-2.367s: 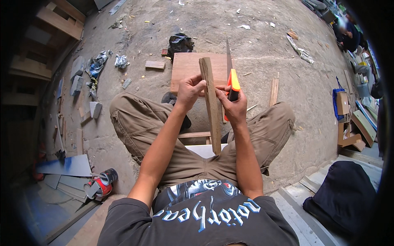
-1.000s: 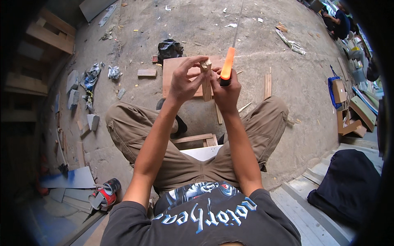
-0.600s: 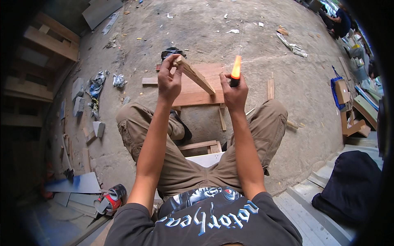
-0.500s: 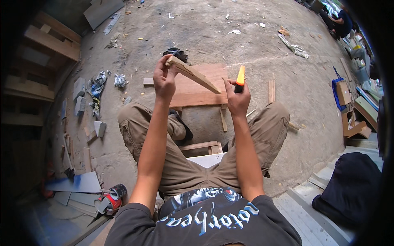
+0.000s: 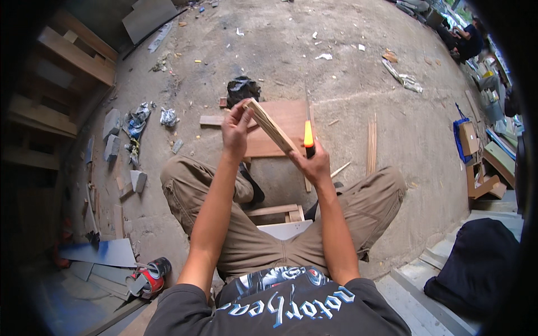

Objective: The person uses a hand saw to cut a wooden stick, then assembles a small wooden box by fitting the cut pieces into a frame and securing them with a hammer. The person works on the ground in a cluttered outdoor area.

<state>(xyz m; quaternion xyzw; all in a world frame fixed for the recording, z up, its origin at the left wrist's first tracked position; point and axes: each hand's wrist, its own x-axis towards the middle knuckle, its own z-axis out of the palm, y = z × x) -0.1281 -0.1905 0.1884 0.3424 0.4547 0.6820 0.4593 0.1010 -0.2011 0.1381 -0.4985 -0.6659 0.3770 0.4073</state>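
Observation:
A short, narrow strip of wood (image 5: 273,128) is held aslant above a low board. My left hand (image 5: 235,132) pinches its upper left end between thumb and fingers. My right hand (image 5: 314,162) is closed round the black grip of a yellow-and-black handled tool (image 5: 308,134), from which a thin dark blade seems to point away from me; its exact kind is unclear. The strip's lower end meets the fingers of that same hand. Beneath both hands lies the reddish-brown board (image 5: 286,112), raised on wooden pieces.
A black plastic bag (image 5: 243,88) sits beyond the board. Wood sticks (image 5: 371,147) lie to the right, grey blocks (image 5: 111,123) and crumpled foil (image 5: 168,117) to the left. At lower left stands a red can (image 5: 152,284); a dark bag (image 5: 476,260) rests at lower right. Another person (image 5: 468,40) crouches far right.
The wood strip has turned, and its lower end now reaches my right hand. My left hand has shifted right and nearer me. My right hand came inward and lower, tilting the tool away.

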